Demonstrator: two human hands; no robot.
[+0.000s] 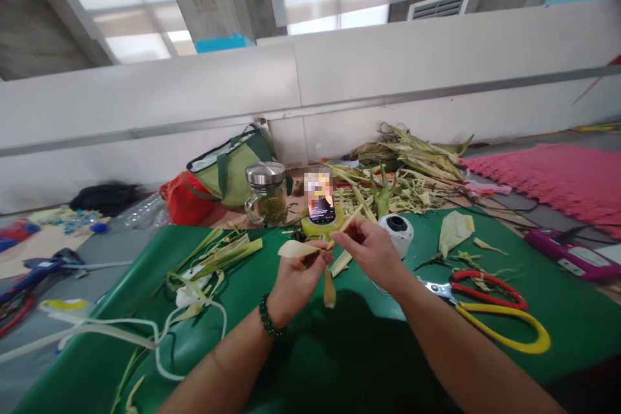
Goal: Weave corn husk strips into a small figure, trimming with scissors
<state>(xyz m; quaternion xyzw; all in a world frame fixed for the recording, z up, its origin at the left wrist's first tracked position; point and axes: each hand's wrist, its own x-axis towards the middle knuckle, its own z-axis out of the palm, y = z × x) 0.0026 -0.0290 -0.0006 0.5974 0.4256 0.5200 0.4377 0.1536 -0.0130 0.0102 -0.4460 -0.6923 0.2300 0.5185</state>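
My left hand [301, 284], with a dark green bead bracelet at the wrist, pinches pale corn husk pieces [297, 250]. One piece points left from the fingers, and another husk piece [330, 291] hangs below them. Close against it, my right hand [371, 249] has its fingers closed on a thin husk strip [350, 220]; where the pieces meet is partly hidden by the fingers. Just beyond the hands, a lit phone [321, 210] leans upright on a yellow-green round object [313, 229]. A white spool [403, 242] stands beside my right hand.
Scissors [466, 305] with red and yellow handles lie right on the green mat [339, 362]. A lidded glass mug [269, 204] stands behind left. Husk leaves [233, 255] and a white cable [158, 349] lie left. Piled husks [417, 162], a green bag [237, 171] and pink cloth [557, 174] are farther back.
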